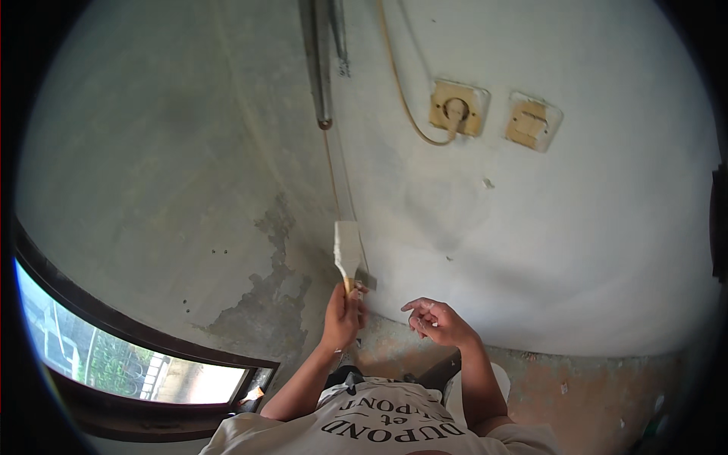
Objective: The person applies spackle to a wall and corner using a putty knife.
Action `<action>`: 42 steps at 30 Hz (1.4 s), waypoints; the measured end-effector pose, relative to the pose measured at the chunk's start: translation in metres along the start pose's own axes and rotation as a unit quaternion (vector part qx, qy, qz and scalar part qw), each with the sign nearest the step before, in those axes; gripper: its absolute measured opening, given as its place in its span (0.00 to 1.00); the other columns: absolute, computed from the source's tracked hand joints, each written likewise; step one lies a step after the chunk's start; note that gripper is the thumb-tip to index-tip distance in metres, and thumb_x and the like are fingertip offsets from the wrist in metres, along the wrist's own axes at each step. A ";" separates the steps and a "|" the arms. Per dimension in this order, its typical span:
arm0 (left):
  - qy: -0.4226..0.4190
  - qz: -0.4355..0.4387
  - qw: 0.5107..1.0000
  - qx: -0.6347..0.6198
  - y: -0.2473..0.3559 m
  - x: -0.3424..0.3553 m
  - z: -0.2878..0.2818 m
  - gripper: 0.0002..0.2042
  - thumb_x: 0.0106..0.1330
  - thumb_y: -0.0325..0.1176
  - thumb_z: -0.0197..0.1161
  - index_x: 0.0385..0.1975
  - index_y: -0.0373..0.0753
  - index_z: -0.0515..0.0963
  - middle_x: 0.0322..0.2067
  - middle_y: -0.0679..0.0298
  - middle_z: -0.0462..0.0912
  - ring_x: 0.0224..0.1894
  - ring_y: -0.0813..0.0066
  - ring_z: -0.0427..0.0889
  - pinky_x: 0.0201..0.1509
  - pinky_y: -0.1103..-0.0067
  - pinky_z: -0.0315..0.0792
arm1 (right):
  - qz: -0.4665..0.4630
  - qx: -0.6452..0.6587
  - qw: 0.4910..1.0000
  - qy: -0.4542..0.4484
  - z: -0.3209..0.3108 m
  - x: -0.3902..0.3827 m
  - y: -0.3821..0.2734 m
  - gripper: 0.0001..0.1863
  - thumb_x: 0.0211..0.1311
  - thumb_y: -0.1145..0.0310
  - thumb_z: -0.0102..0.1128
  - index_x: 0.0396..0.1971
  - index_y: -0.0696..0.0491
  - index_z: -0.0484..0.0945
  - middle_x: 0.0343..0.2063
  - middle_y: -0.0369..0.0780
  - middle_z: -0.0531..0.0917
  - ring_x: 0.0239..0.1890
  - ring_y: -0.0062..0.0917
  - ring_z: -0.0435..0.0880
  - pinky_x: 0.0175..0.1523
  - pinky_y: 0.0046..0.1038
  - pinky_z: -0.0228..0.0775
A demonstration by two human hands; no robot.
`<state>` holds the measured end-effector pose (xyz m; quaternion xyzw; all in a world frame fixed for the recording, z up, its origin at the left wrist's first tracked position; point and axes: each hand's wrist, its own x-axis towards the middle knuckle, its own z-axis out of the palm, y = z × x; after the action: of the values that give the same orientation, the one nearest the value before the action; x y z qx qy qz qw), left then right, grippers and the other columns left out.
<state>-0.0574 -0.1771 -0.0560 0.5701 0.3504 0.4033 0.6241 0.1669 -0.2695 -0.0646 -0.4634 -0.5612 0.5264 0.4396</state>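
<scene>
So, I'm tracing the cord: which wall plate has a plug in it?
The left plate: the plug on the cord sits in it. The right plate has no plug.

From the head, one fisheye looks down over the shirt (pixel 385 402) toward the nearby wall (pixel 546 227).

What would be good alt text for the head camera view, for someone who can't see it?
A person's left hand holds a paintbrush with a white head, while the right hand is empty and partly curled. On the pale wall ahead are a yellowed socket with a plug in it and a switch; a window shows at lower left.
</scene>
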 end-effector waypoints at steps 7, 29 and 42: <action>0.030 0.051 0.998 -0.015 0.047 0.006 -0.043 0.11 0.79 0.35 0.41 0.51 0.38 0.66 0.32 0.70 0.65 0.24 0.85 0.58 0.26 0.84 0.58 | -0.084 -0.086 0.993 0.010 0.025 0.048 -0.039 0.12 0.64 0.79 0.54 0.47 0.60 0.76 0.23 0.34 0.79 0.25 0.14 0.76 0.32 0.19 0.71; 0.021 0.032 0.999 0.008 0.039 0.032 -0.073 0.17 0.71 0.22 0.53 0.58 0.25 0.68 0.38 0.60 0.80 0.37 0.78 0.79 0.42 0.81 0.75 | -0.418 -0.523 0.719 0.186 0.084 0.142 -0.051 0.32 0.37 0.82 0.67 0.51 0.50 0.81 0.41 0.39 0.79 0.40 0.33 0.79 0.42 0.32 0.78; -0.068 0.057 0.991 0.105 0.036 0.041 -0.064 0.25 0.64 0.24 0.64 0.59 0.20 0.65 0.42 0.50 0.82 0.43 0.67 0.85 0.45 0.77 0.81 | -0.365 -0.502 0.754 0.217 0.084 0.130 -0.038 0.24 0.38 0.78 0.68 0.43 0.61 0.80 0.41 0.42 0.78 0.44 0.37 0.79 0.44 0.35 0.79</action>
<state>-0.1009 -0.1115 -0.0263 0.6776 0.3148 0.3591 0.5593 0.0589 -0.1576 -0.0309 -0.4792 -0.7610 -0.1453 0.4125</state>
